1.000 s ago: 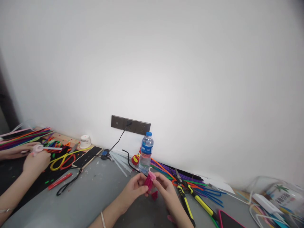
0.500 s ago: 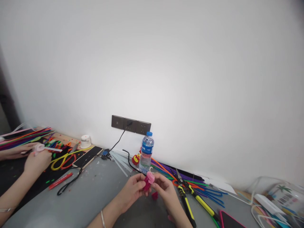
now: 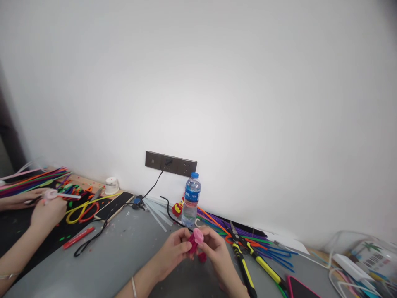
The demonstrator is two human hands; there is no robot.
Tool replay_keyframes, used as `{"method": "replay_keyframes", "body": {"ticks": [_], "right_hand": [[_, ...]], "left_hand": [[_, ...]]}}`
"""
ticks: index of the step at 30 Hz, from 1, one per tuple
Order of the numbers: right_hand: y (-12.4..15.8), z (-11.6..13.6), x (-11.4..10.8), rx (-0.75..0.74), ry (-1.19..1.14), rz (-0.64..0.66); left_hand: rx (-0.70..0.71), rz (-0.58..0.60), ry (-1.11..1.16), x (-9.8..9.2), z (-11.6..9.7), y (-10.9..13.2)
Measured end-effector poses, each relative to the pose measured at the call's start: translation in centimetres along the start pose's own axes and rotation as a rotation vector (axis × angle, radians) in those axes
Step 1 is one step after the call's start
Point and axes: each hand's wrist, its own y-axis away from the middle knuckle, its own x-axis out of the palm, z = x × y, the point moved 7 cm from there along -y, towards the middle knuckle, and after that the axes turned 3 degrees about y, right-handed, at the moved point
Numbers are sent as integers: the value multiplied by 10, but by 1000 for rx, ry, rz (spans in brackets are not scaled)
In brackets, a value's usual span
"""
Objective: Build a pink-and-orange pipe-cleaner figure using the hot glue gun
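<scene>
Both hands met over the grey table [image 3: 124, 256] and gripped one small pink fuzzy piece [image 3: 194, 241]. The left hand [image 3: 173, 250] pinched its lower, darker part between thumb and fingers, while the right hand [image 3: 217, 250] closed on its paler top from the other side. The piece was held just above the tabletop, slightly tilted, in front of the water bottle [image 3: 190, 200]. A second small pink scrap [image 3: 202, 257] lay on the table just under the hands.

Right of the right hand lay yellow-and-black handled scissors [image 3: 242, 256], resting on a spread of coloured pipe cleaners [image 3: 266, 248] that ran along the foot of the wall. A phone with a pink edge [image 3: 300, 287] lay near the bottom edge. Behind the bottle stood a small red and yellow figure [image 3: 177, 207], and a black cable [image 3: 151, 188] ran up to the dark wall socket strip [image 3: 170, 163].

Well apart to the left, another person's hand [image 3: 46, 211] held a pale pink item [image 3: 51, 193] over a dark mat, beside yellow and red loops [image 3: 82, 209] and a white tape roll [image 3: 111, 185].
</scene>
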Motion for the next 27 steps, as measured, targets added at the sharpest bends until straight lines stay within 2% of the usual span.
{"method": "replay_keyframes", "body": {"ticks": [5,17,27], "right_hand": [[0,5,2,-24,-25,26],[0,12,4,-71,-34,69],[1,8,3,-44,-15,31]], "left_hand": [[41,31,-36,3,-3,0],[33,68,-8,11,-8,3],[150,31,-160,-5,-4,1]]}}
